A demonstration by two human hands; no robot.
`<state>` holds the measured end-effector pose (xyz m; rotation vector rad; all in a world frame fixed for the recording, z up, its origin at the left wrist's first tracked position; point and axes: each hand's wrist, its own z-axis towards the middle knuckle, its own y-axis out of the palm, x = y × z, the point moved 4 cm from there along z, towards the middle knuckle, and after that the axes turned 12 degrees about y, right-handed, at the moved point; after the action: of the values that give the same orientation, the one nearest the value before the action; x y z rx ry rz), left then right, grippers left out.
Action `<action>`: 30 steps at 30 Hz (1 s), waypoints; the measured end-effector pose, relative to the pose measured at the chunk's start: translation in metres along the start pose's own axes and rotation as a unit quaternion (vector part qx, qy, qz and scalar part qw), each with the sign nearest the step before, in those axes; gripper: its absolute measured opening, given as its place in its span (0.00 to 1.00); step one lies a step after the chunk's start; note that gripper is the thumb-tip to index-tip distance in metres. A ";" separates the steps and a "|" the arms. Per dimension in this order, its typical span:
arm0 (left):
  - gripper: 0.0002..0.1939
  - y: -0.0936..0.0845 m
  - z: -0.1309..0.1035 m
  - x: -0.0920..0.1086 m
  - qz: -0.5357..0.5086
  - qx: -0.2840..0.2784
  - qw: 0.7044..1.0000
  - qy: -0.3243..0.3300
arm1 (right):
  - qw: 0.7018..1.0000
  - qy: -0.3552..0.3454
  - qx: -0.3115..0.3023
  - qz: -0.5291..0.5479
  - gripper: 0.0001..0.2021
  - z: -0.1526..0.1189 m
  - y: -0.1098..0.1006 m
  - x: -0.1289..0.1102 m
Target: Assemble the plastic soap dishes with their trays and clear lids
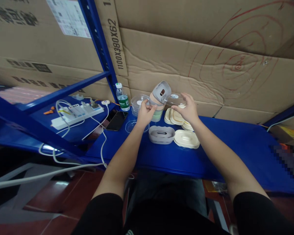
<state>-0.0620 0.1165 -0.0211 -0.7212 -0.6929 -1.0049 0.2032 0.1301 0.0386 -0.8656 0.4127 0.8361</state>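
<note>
Holding a clear oval lid (175,99) between thumb and fingers, my right hand (189,109) sits just right of the container stack (157,115) on the blue counter (139,156). My left hand (145,115) is at the stack's near left side, fingers loosely curled; I cannot tell whether it grips or only touches it.

I judge the pieces to be partly gathered: the stack has green at the bottom, peach higher up and a tilted grey container (163,92) on top. Clear containers (135,109) are nested at its left, and the cream lids (176,117) are piled at its right. Lying apart from the stack are a grey holder (161,135), a near pile of cream lids (186,138) beside it, and another clear piece (133,126) at the near left.

The lid in my right hand looks thin, see-through and glossy, with a pale round label. The grey holder is oval, with a wavy rim and a slot in its base. A water bottle (122,98) and a black phone (117,120) are at far left.
</note>
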 end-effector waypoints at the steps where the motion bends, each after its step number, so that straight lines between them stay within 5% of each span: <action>1: 0.38 0.000 0.000 -0.001 -0.004 0.002 1.000 0.001 | 1.000 0.000 0.007 0.004 0.44 -0.001 0.000 0.001; 7: 0.34 -0.001 0.002 -0.004 -0.003 0.024 1.000 0.020 | 0.999 -0.011 0.046 0.026 0.44 -0.002 -0.002 0.001; 12: 0.25 -0.018 0.010 0.005 -0.059 0.096 0.992 0.051 | 0.994 -0.066 0.077 0.037 0.44 -0.020 -0.011 -0.020; 19: 0.19 -0.076 0.028 0.015 -0.065 0.204 0.972 0.094 | 0.978 -0.144 -0.149 -0.008 0.47 -0.071 0.020 -0.072; 21: 0.21 -0.082 0.027 0.019 -0.054 0.138 0.983 0.112 | 0.975 -0.127 -0.180 -0.028 0.47 -0.072 0.032 -0.077; 26: 0.35 -0.061 0.003 0.052 -0.030 -0.185 0.960 0.209 | 0.986 -0.087 -0.143 0.015 0.44 -0.059 0.033 -0.077; 28: 0.37 -0.052 -0.006 0.066 -0.033 -0.248 0.937 0.243 | 0.988 -0.078 -0.130 0.029 0.42 -0.058 0.026 -0.075; 30: 0.31 -0.048 -0.010 0.075 -0.042 -0.248 0.932 0.262 | 0.990 -0.044 -0.127 0.037 0.37 -0.058 0.020 -0.071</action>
<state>-0.0757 0.0550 0.0425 -0.8123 0.0067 -1.4033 0.1440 0.0573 0.0380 -1.0482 0.2643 1.0058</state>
